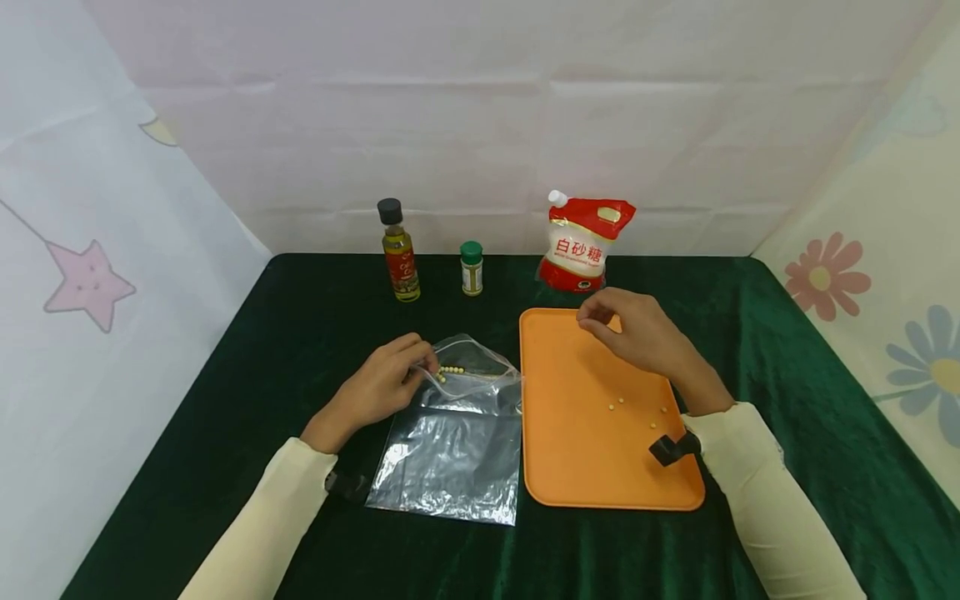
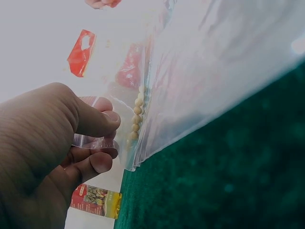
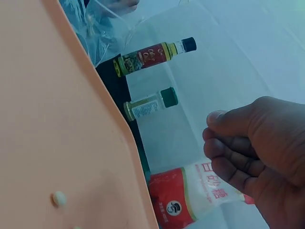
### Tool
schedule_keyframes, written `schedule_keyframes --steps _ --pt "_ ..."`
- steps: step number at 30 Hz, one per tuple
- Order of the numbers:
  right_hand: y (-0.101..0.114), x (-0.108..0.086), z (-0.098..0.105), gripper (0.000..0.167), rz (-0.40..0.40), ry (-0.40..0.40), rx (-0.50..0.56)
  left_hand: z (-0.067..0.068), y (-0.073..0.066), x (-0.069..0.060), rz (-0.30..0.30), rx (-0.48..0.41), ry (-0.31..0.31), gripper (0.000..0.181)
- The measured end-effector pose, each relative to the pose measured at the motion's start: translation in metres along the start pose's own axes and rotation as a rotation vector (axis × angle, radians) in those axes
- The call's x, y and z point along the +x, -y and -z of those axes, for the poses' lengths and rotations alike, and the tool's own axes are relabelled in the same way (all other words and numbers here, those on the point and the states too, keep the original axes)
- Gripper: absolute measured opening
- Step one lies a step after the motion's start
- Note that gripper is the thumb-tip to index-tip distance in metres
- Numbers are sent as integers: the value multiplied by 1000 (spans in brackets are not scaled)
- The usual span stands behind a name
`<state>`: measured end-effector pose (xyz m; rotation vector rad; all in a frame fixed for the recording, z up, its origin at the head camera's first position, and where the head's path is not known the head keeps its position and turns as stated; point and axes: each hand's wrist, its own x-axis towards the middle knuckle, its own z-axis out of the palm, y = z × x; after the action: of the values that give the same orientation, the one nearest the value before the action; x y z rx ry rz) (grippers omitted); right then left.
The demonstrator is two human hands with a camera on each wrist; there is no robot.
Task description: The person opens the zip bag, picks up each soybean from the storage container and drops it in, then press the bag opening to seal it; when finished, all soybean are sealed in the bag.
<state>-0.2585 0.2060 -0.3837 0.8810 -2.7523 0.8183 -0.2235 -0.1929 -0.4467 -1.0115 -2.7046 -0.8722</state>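
My left hand pinches the rim of a clear zip bag near its mouth. The mouth gapes, and round pale-yellow beans lie in a row inside. Above the far part of an orange tray hovers my right hand, its fingers curled and the thumb tip meeting the forefinger. In the right wrist view nothing shows between those tips; a small bean there could be hidden. Several loose beans are scattered on the tray.
Behind the bag stand an oil bottle and a small green-capped jar. A red and white sugar pouch stands just beyond the tray. Dark green cloth covers the table, with hung white cloth at its back.
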Motion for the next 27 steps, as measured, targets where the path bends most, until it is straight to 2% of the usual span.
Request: schedule_keyframes --steps 4,8,20,24,27 --pt "5 1 -2 14 28 -66 68 0 0 0 -6 1 -5 23" --pt "10 1 -7 13 44 -98 162 0 0 0 -11 -1 -7 22" --pt "30 3 -30 13 -6 -69 474 -1 0 -1 -2 -14 -4 22" --pt "35 3 -40 13 -18 -63 525 0 0 -1 0 -13 -1 22" --pt "38 4 -47 12 -4 -54 516 0 0 0 -2 -15 0 22"
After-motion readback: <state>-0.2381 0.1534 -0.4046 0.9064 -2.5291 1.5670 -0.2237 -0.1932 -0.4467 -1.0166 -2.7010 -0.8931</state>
